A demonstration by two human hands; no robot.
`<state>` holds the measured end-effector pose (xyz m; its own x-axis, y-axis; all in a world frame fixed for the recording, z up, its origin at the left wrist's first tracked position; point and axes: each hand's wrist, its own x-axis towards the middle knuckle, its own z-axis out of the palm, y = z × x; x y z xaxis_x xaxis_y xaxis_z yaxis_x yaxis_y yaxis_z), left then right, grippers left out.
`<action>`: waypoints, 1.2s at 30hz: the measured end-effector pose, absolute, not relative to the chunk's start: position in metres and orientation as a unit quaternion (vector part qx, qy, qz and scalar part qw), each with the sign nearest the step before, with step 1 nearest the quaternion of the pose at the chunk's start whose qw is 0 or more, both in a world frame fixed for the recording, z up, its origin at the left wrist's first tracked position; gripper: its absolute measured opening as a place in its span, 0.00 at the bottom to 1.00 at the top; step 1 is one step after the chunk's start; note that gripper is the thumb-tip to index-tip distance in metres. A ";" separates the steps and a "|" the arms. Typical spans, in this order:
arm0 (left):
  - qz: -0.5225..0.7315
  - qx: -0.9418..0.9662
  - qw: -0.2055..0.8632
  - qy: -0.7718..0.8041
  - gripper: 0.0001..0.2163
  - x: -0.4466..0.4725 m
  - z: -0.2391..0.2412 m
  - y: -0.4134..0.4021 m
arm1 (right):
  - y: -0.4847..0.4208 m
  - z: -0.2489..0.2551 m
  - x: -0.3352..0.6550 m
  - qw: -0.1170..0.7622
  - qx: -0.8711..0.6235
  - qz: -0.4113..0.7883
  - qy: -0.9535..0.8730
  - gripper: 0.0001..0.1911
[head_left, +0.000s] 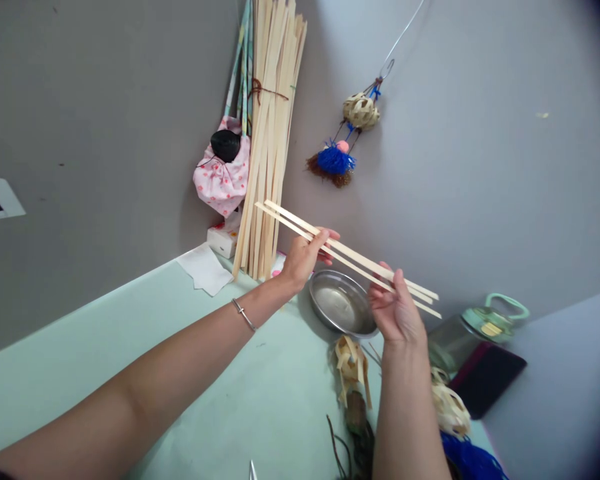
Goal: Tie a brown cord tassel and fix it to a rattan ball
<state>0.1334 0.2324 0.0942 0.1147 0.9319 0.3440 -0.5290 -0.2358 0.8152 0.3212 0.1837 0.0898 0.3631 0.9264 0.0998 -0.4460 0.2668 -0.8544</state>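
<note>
Several thin, pale bamboo strips (353, 255) lie slantwise across both my hands, above the table. Thumb and fingers of my left hand (305, 257) close on them left of their middle. My right hand (396, 301) grips them toward their right end, thumb on top and palm turned up. Below the strips, between my hands, stands a round metal bowl (337, 303) on the table. A partly woven strip ball (351, 363) lies on the table near my right wrist.
A tall tied bundle of strips (273, 127) leans in the corner beside a pink cloth bag (225, 170). A woven ball ornament (361, 111) hangs from a wire. At right are a green-lidded bottle (485, 327), a dark flat case (487, 380) and blue fringe (470, 459). White paper (205, 269) lies at the table's back edge.
</note>
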 end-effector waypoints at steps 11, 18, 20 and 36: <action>0.576 0.423 0.668 0.206 0.05 0.129 0.093 0.239 | 0.179 0.091 0.353 0.783 -0.405 0.370 -0.294 0.08; 0.608 0.395 0.664 0.186 0.03 0.136 0.081 0.247 | 0.175 0.094 0.347 0.792 -0.367 0.372 -0.314 0.12; 0.607 0.395 0.661 0.197 0.04 0.137 0.079 0.248 | 0.176 0.093 0.347 0.795 -0.382 0.356 -0.309 0.09; 0.581 0.384 0.688 0.204 0.07 0.133 0.080 0.248 | 0.177 0.091 0.358 0.766 -0.434 0.364 -0.304 0.09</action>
<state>0.1331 0.2476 0.0801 0.2419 0.9561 0.1656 -0.6424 0.0299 0.7658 0.3575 0.1768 0.0909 0.5496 0.8219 0.1499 -0.2945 0.3585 -0.8859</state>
